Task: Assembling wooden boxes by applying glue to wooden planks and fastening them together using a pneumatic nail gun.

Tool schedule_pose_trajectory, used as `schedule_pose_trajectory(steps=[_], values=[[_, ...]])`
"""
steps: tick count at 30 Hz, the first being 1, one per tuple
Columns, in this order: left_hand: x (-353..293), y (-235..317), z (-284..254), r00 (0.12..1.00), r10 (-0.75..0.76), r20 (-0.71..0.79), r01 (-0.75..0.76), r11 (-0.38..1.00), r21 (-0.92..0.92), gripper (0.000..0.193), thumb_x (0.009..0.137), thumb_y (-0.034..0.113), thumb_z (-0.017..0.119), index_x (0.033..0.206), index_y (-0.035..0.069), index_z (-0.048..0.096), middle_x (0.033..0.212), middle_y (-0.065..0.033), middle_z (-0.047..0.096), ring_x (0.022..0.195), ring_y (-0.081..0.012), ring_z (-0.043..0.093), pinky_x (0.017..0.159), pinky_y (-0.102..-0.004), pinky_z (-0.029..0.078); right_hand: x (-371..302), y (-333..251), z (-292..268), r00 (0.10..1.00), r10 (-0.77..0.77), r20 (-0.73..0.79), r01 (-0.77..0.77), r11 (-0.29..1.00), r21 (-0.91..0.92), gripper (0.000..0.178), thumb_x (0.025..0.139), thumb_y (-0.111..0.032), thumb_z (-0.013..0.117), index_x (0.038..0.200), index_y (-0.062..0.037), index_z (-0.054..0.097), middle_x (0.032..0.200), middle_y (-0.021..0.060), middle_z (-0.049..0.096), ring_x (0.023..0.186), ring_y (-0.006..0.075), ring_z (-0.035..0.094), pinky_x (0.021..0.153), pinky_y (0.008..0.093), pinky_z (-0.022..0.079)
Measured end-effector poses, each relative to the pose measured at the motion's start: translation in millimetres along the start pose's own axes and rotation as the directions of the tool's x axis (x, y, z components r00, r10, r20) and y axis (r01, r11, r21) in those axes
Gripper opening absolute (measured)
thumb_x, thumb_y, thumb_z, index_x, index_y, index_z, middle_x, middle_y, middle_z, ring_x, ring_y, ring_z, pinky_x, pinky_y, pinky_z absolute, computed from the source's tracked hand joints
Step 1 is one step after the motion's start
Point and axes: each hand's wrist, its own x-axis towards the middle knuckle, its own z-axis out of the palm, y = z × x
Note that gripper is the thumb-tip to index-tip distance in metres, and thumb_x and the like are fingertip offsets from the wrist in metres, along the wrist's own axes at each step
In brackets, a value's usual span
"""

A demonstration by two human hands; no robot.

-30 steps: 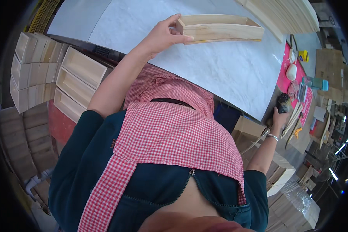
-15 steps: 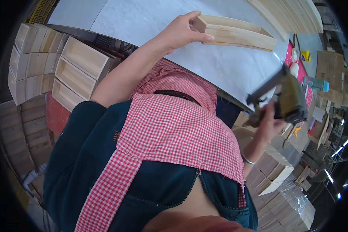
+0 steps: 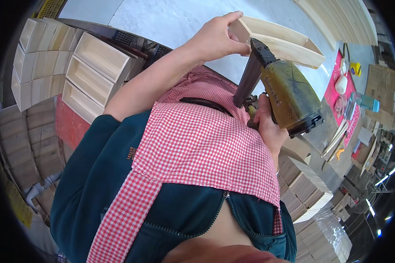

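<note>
With thumb and fingers spread over one end, my left hand (image 3: 221, 38) grips a long, narrow wooden box (image 3: 289, 49) of pale bare wood. The box rests on the white worktable (image 3: 162, 19). My right hand (image 3: 270, 125) is wrapped round the handle of a nail gun (image 3: 292, 94) with a worn yellow-brown body and a dark magazine. The gun's nose is at the near side of the box, close to my left thumb. Whether it touches the wood I cannot tell. Part of the box's near wall is hidden behind the gun.
Stacked finished wooden boxes (image 3: 92, 79) stand at the left on a red surface (image 3: 70, 125). Thin wooden strips (image 3: 342, 19) lie at the far right of the table. Beyond are a pink cloth (image 3: 335, 79), a yellow tape roll (image 3: 355, 69) and a clear blue-lidded container (image 3: 368, 103).
My right hand has swung the nail gun left and up to the box's near side. The box and my left hand sit slightly further right in the picture, as does the table.
</note>
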Motion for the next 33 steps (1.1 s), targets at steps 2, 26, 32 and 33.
schedule_pose_trajectory(steps=[2, 26, 32, 33], values=[[0.4, -0.2, 0.6, 1.0, -0.008, 0.007, 0.008, 1.0, 0.01, 0.095, 0.069, 0.018, 0.087, 0.149, -0.008, 0.044, 0.09, -0.0143, 0.068, 0.078, -0.0188, 0.066, 0.072, -0.0258, 0.053, 0.3, 0.8, 0.2, 1.0, -0.005, 0.007, 0.005, 1.0, -0.011, 0.043, 0.091, -0.027, 0.08, 0.122, -0.0021, 0.064, 0.066, 0.0019, 0.06, 0.055, 0.0102, 0.051, 0.052, 0.0236, 0.041], [-0.8, 0.7, 6.4, 1.0, -0.007, -0.019, 0.008, 0.997, 0.074, 0.093, 0.068, 0.019, 0.088, 0.147, -0.007, 0.047, 0.088, -0.0121, 0.068, 0.078, -0.0163, 0.066, 0.068, -0.025, 0.053, 1.3, 4.0, -7.3, 0.973, 0.078, 0.215, -0.04, 0.984, -0.176, 0.076, 0.093, -0.041, 0.075, 0.154, -0.0205, 0.034, 0.154, 0.0118, 0.043, 0.142, 0.0271, 0.045, 0.119, 0.0409, 0.039], [10.9, -13.2, 6.2, 0.987, 0.111, -0.113, -0.121, 0.989, -0.09, 0.088, 0.071, 0.022, 0.088, 0.143, -0.011, 0.049, 0.09, -0.0144, 0.067, 0.079, -0.0177, 0.066, 0.07, -0.0249, 0.056, -4.1, -2.8, -9.6, 0.978, 0.151, 0.143, -0.121, 0.973, -0.196, 0.077, 0.091, -0.039, 0.077, 0.152, -0.0168, 0.035, 0.151, 0.0142, 0.047, 0.137, 0.0286, 0.05, 0.116, 0.0409, 0.042], [14.4, -14.0, 5.1, 0.994, 0.051, -0.092, -0.066, 0.985, -0.162, 0.089, 0.073, 0.02, 0.087, 0.146, -0.01, 0.044, 0.102, -0.0183, 0.062, 0.089, -0.0217, 0.063, 0.077, -0.027, 0.054, -3.9, -0.9, -10.1, 0.979, 0.145, 0.142, -0.118, 0.977, -0.178, 0.078, 0.09, -0.038, 0.078, 0.151, -0.0153, 0.036, 0.149, 0.0149, 0.048, 0.136, 0.0291, 0.051, 0.115, 0.0408, 0.043]])
